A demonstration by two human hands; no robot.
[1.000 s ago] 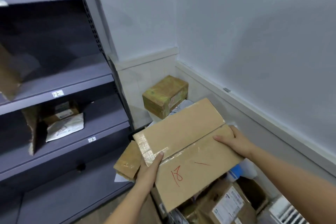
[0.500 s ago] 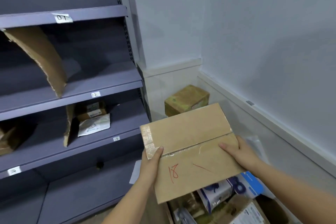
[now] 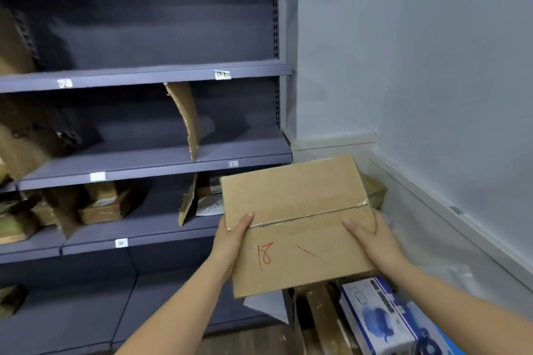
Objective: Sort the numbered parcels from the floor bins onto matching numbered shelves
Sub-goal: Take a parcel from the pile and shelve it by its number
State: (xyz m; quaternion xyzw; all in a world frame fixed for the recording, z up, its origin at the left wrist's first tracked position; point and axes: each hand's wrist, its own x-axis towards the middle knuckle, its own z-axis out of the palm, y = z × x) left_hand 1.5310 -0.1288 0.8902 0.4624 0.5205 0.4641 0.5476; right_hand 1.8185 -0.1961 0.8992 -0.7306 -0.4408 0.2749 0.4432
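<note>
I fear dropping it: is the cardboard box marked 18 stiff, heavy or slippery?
The box looks stiff: its faces stay flat. Probably light, since the left hand and right hand hold only its edges. Plain cardboard likely grips well.

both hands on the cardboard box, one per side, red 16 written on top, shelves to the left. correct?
Not quite: the head view shows the number on the cardboard box is a red 18, not 16. The rest holds: the left hand and right hand grip opposite sides, and the shelves stand to the left.
</note>
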